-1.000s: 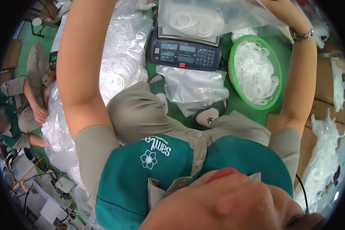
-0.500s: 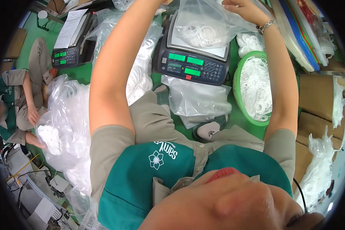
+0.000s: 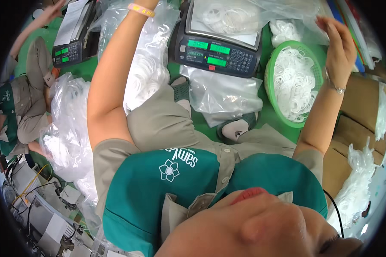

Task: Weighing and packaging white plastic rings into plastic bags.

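My left hand [image 3: 147,2] is cut off by the top edge just past a pink and yellow wristband, so its fingers are hidden. On the right, my right hand [image 3: 341,53] is raised beside the green basket, thumb and fingers pinched at the edge of a clear plastic bag [image 3: 283,9]. That bag stretches leftward over the scale's tray and holds white rings [image 3: 227,17]. Beneath it, the dark counting scale [image 3: 218,55] shows lit green displays. Many more loose white rings [image 3: 293,81] fill the green basket [image 3: 270,92].
Large clear bags of white rings [image 3: 146,73] lie left of the scale. A folded plastic bag [image 3: 227,96] lies between my feet. A second scale [image 3: 68,53] with papers is at the left, near a seated co-worker [image 3: 19,103]. Cardboard boxes [image 3: 358,103] line the right.
My right hand has moved right and nearer, drawing the bag's edge over with it. My left arm has shifted left. The co-worker's arm has risen from the bag toward the far left.
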### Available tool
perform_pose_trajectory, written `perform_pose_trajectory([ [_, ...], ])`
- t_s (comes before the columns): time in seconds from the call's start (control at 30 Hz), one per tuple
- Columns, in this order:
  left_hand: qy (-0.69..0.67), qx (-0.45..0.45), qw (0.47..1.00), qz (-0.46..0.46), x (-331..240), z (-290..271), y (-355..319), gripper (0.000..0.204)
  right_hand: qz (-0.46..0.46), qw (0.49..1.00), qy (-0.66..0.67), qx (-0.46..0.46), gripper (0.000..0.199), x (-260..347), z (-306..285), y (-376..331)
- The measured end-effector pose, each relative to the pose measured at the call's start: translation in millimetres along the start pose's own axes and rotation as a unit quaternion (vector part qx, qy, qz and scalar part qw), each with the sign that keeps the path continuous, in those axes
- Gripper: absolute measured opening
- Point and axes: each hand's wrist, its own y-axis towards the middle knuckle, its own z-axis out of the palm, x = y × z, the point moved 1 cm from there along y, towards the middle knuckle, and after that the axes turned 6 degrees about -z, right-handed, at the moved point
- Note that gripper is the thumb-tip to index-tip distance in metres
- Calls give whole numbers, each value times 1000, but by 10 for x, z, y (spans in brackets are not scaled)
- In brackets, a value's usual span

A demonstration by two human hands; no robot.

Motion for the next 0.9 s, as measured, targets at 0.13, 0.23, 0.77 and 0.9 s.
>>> perform_pose_trajectory([
  [0.13, 48, -12, 998, -44, 343, -159, -197, 61, 121, 991, -13, -57, 17, -266, -295, -553],
  [0.23, 126, 16, 990, -59, 701, -187, -330, 72, 208, 975, -7, -72, 15, -583, -422, -985],
  [0.77, 300, 431, 810, -262, 1169, 1182, -473, 63, 45, 700, -401, 589, 19, -1342, 983, 814],
  [0.9, 318, 411, 835, -182, 1378, 1089, -442, 72, 175, 694, -414, 562, 34, -2020, 1371, 500],
])
